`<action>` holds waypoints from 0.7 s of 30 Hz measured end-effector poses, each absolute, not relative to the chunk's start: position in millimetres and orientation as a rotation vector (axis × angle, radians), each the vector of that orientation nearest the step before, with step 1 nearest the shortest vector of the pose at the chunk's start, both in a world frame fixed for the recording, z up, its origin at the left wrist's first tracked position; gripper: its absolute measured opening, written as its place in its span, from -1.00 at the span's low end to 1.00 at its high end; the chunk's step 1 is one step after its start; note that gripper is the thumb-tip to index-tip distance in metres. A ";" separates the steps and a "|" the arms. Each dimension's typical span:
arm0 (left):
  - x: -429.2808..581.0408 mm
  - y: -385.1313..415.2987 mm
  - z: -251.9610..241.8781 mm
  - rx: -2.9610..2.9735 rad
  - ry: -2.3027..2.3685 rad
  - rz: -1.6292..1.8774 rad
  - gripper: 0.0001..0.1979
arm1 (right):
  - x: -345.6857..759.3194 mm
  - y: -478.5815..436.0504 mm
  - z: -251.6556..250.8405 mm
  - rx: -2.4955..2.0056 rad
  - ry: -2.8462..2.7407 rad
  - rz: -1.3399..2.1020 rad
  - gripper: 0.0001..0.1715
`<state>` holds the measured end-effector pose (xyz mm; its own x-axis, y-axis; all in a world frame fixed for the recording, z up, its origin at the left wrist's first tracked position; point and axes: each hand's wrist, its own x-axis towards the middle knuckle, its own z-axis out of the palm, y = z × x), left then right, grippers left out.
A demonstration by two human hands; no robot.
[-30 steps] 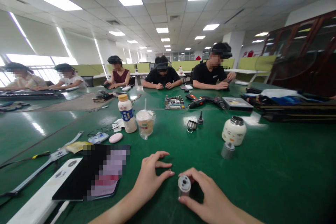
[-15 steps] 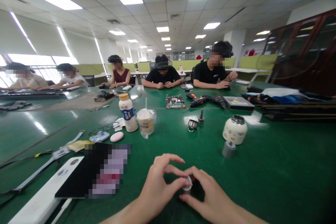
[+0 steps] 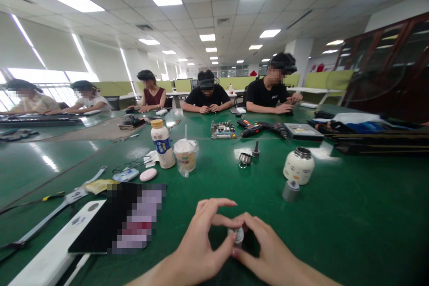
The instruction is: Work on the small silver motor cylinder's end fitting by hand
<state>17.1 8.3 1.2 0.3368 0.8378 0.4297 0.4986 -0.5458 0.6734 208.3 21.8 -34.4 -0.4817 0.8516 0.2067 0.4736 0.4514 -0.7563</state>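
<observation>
cylinder [image 3: 239, 235] between left hand [image 3: 204, 241] and right hand [image 3: 273, 248]; jar [image 3: 298, 170] behind, rightward, on table [image 3: 351, 219].

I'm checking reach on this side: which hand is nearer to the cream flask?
Right. The right hand is on the near side of the flask, slightly to its left; the left hand is farther off to the left.

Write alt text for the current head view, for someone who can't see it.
A person's right hand grips a small metal cylinder over a green table, while the thumb and a finger of the left hand are at its top. Beyond stand a similar cylinder, a cream jar, a bottle and a plastic cup.
</observation>
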 end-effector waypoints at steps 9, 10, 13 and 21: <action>18.9 18.0 0.9 2.004 1.289 1.244 -0.87 | 208.6 19.7 -32.9 -1.113 -2.128 0.866 -0.71; 16.1 22.1 0.0 1.992 1.322 1.281 -0.94 | 208.7 19.5 -32.1 -1.122 -2.128 0.869 -0.69; 5.6 35.4 -9.2 1.988 1.433 1.254 -0.88 | 208.6 18.9 -28.9 -1.137 -2.130 0.888 -0.68; -11.4 50.4 -38.7 1.992 1.461 0.973 -0.50 | 209.5 17.6 -26.5 -1.166 -2.139 0.892 -0.68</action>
<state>-11.4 50.4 -38.7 0.1763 0.9493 0.2605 0.6065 -0.3132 0.7308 209.5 17.6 -26.5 -0.4793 0.8660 0.1425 0.5081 0.4062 -0.7595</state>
